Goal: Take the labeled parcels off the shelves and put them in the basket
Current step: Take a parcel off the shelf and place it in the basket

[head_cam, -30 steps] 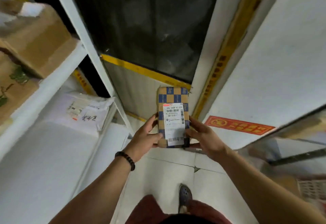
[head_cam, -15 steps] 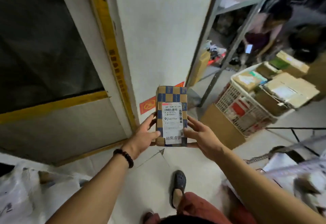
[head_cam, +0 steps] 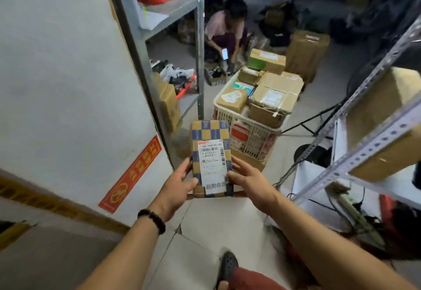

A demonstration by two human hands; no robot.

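A small brown parcel (head_cam: 210, 134) with a blue checker pattern and a white shipping label is held upright in front of me. My left hand (head_cam: 176, 183) grips its left edge, thumb on the front face. My right hand (head_cam: 247, 181) grips its right edge. Beyond the parcel on the floor stands a white lattice basket (head_cam: 251, 137), heaped with several taped cardboard parcels.
A white wall (head_cam: 68, 84) with a red sticker fills the left. A grey metal shelf post (head_cam: 200, 45) rises behind the parcel. Another metal shelf (head_cam: 373, 134) with a cardboard box juts in from the right. A person (head_cam: 227, 29) crouches beyond the basket among boxes.
My view has swung right, away from the shelf and dark door. The basket, the crouching person and the right shelf have moved toward the centre. Both hands keep the same hold on the parcel.
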